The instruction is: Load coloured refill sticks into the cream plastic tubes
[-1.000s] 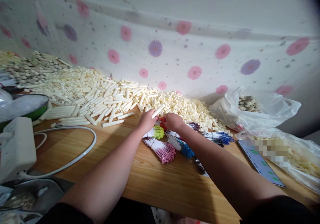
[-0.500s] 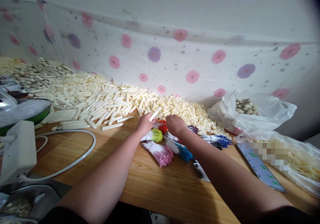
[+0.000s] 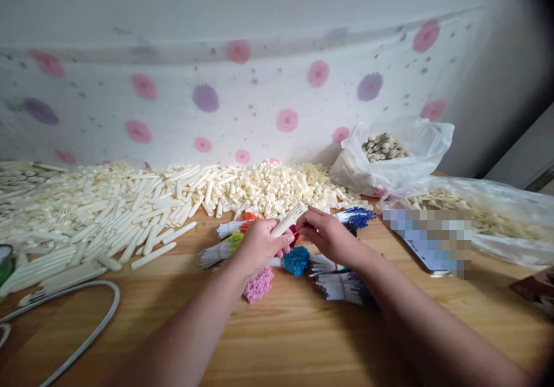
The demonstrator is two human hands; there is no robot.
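Note:
My left hand (image 3: pixel 258 245) is closed round a cream plastic tube (image 3: pixel 289 219) that points up and to the right. My right hand (image 3: pixel 329 236) pinches at the tube's upper end with its fingertips. Both hands hover above bundles of coloured refills: a pink bundle (image 3: pixel 258 285), a teal-blue one (image 3: pixel 296 260), a yellow-green one (image 3: pixel 220 250), an orange one (image 3: pixel 236 225) and a dark blue one (image 3: pixel 355 217). Behind the hands lies a long heap of cream tubes (image 3: pixel 130 214) and a heap of small cream caps (image 3: pixel 281 188).
A wooden table (image 3: pixel 281 341) carries everything. A white plastic bag (image 3: pixel 389 162) of parts stands at the back right, with a clear bag (image 3: pixel 497 220) beside it. A flat blurred item (image 3: pixel 426 237) lies to the right. A white cable (image 3: pixel 78 329) curves at the left.
The camera has swung to the right. Both hands have drawn back from the heap toward me, and the left hand now lifts the cream tube above the bundles with the right hand at its tip.

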